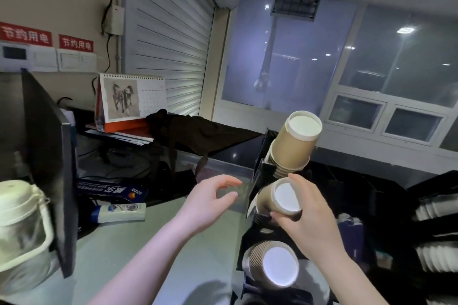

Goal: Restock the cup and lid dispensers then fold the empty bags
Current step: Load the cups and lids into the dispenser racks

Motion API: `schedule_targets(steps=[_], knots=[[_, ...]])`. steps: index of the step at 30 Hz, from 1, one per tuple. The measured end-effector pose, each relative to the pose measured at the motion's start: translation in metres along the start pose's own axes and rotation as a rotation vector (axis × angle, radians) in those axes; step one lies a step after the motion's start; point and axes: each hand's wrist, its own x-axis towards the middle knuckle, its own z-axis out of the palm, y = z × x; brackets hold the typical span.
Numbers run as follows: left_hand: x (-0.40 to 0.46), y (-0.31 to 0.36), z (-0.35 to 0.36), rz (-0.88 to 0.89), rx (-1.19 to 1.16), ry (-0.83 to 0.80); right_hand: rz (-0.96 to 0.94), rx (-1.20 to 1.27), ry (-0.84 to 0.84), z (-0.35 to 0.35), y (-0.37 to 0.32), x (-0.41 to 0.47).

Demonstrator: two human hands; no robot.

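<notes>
A black cup dispenser [257, 168] stands at centre right with three stacks of brown paper cups lying in it, mouths toward me. The top stack [295, 141] sticks out high, and a ribbed bottom stack [272, 264] lies lowest. My right hand [307, 215] grips the rim of the middle stack [277, 199], fingers above and thumb below. My left hand [210, 199] hovers just left of the dispenser, fingers loosely curved and holding nothing. Lid stacks [436, 208] fill a black rack at the far right.
A pale counter [153, 242] runs under my arms. On it lie a white tube [119, 212] and a blue box [109, 192]; a lidded jar [22, 228] stands at the left. A dark monitor [49, 156], a desk calendar [131, 99] and a black cloth [198, 134] sit behind.
</notes>
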Motion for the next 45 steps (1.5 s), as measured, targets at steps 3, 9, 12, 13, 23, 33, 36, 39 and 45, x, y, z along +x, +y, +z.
schedule_targets(steps=[3, 9, 12, 13, 23, 33, 36, 39, 45], knots=[[-0.004, 0.001, 0.001, 0.024, 0.004, -0.028, 0.025, -0.012, -0.012, 0.001, -0.003, 0.009], [-0.006, 0.009, 0.001, 0.107, -0.030, -0.041, 0.025, -0.160, -0.067, -0.008, -0.015, 0.003], [0.002, 0.019, -0.002, 0.160, -0.102, -0.024, 0.109, 0.054, 0.088, -0.022, -0.019, 0.010], [0.007, 0.022, -0.003, 0.170, -0.124, -0.014, 0.135, 0.124, 0.188, -0.028, -0.017, 0.018], [0.101, 0.043, 0.029, 0.155, 0.164, -0.173, 0.271, 0.071, -0.031, -0.027, 0.006, 0.084], [0.111, 0.030, 0.047, 0.140, 0.025, -0.071, 0.251, -0.055, 0.028, -0.014, 0.014, 0.086], [0.112, 0.031, 0.044, 0.163, -0.011, -0.111, 0.236, -0.071, 0.036, -0.012, 0.018, 0.084], [0.115, 0.030, 0.043, 0.169, -0.024, -0.140, 0.237, -0.061, 0.032, -0.011, 0.019, 0.085], [0.119, 0.042, 0.040, 0.169, -0.114, -0.200, 0.280, 0.026, -0.017, -0.019, 0.014, 0.089]])
